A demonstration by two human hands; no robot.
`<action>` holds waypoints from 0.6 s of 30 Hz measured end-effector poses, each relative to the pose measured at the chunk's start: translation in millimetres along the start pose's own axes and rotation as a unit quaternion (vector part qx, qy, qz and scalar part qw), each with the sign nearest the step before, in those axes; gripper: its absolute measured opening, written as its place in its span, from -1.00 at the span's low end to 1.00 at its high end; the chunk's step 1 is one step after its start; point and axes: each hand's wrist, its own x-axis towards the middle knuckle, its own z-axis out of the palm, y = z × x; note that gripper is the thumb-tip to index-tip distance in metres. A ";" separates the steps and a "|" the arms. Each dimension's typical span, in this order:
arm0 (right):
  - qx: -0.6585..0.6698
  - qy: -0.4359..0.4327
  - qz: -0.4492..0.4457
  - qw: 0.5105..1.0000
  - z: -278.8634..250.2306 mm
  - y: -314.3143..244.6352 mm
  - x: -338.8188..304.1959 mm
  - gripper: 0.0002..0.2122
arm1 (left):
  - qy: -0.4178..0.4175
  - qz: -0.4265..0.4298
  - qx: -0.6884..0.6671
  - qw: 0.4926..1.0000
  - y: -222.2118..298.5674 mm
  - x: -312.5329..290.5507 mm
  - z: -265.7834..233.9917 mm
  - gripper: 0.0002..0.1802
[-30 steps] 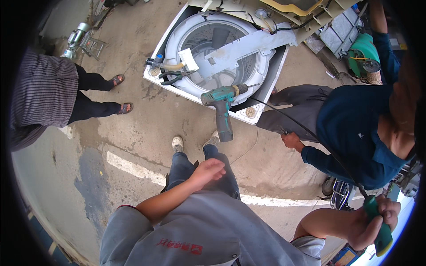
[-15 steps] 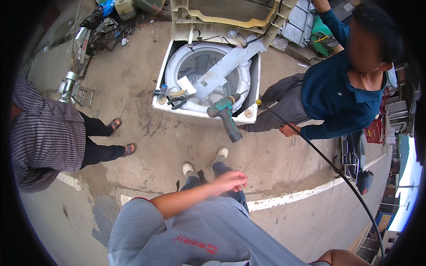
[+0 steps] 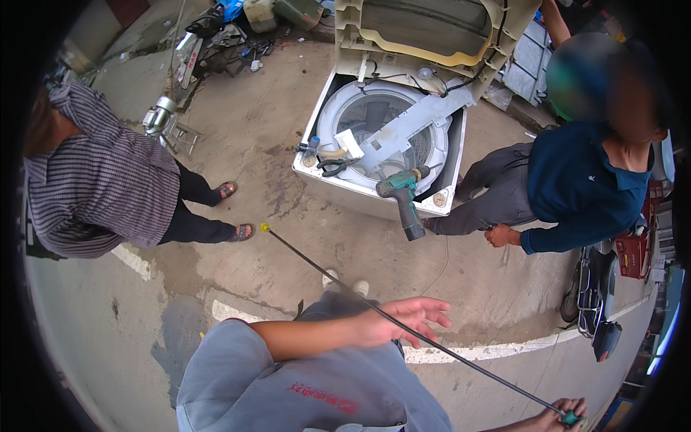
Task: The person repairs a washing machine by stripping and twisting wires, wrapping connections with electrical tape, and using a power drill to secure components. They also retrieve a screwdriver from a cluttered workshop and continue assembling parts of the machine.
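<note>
A long thin black rod (image 3: 327,272) slants across the view, with a yellow tip at its far left end and a green piece at its near right end. My right hand (image 3: 563,417), at the lower right, has its fingers closed around the green end. My left hand (image 3: 412,318) crosses in front of my body with its fingers spread. The rod passes across it near the palm; whether they touch I cannot tell. Beyond my hands stands a top-load washing machine (image 3: 360,193), its top frame raised and its drum showing.
A green-and-black cordless drill (image 3: 403,196) rests on the machine's front edge. Pliers (image 3: 333,168) and a grey metal panel (image 3: 407,133) lie over the opening. One person (image 3: 115,165) stands at the left, another (image 3: 590,187) at the right. A parked scooter (image 3: 594,291) is at the far right.
The rod has swung left, its yellow tip moving from the machine's corner to above the ground. My right hand has come into view; my left hand has opened and shifted slightly right.
</note>
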 end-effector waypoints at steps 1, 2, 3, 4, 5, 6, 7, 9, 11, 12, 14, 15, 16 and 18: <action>0.037 -0.016 0.049 0.998 20.4 51.8 -12.0 -0.83 | 0.064 0.007 -0.085 0.994 -6.4 -9.7 -19.9 -0.48; 0.050 0.031 0.051 0.997 25.4 103.7 -30.1 -0.80 | 0.132 0.020 -0.155 0.979 -10.8 -20.1 -32.7 -0.50; 0.069 0.071 0.103 0.990 41.4 150.0 -53.1 -0.81 | 0.219 0.049 -0.159 0.961 -12.0 -36.1 -35.4 -0.52; 0.087 0.078 0.163 0.980 38.7 184.4 -73.2 -0.87 | 0.260 0.066 -0.184 0.946 -17.4 -51.1 -47.7 -0.53; 0.095 0.119 0.196 0.969 56.3 215.7 -96.3 -0.89 | 0.301 0.081 -0.204 0.928 -19.1 -58.4 -56.5 -0.54; 0.089 0.077 0.206 0.971 70.2 247.2 -122.5 -0.85 | 0.312 0.119 -0.210 0.919 -13.3 -56.0 -59.4 -0.56; 0.115 -0.015 0.278 0.954 98.8 266.1 -147.0 -0.79 | 0.324 0.149 -0.216 0.909 -6.1 -57.3 -62.9 -0.58; 0.007 -0.165 0.374 0.912 145.2 301.5 -185.6 -0.73 | 0.378 0.172 -0.241 0.877 -4.7 -67.6 -70.3 -0.63; -0.045 -0.212 0.422 0.880 167.7 327.8 -223.1 -0.76 | 0.451 0.181 -0.259 0.835 -0.5 -72.8 -104.8 -0.69; -0.066 -0.238 0.412 0.877 186.5 342.5 -227.4 -0.81 | 0.483 0.194 -0.315 0.793 -3.0 -82.9 -125.3 -0.74; -0.127 -0.305 0.341 0.880 222.6 370.2 -236.1 -0.81 | 0.540 0.220 -0.362 0.727 -14.6 -103.5 -172.5 -0.72; -0.156 -0.345 0.307 0.873 240.7 385.1 -242.4 -0.81 | 0.566 0.228 -0.382 0.694 -7.7 -114.0 -184.7 -0.71; -0.181 -0.405 0.269 0.855 260.2 395.3 -244.8 -0.81 | 0.529 0.180 -0.352 0.751 -3.6 -124.5 -193.5 -0.71; -0.202 -0.490 0.243 0.812 299.6 422.8 -260.4 -0.82 | 0.484 0.059 -0.341 0.804 36.0 -131.4 -196.2 -0.71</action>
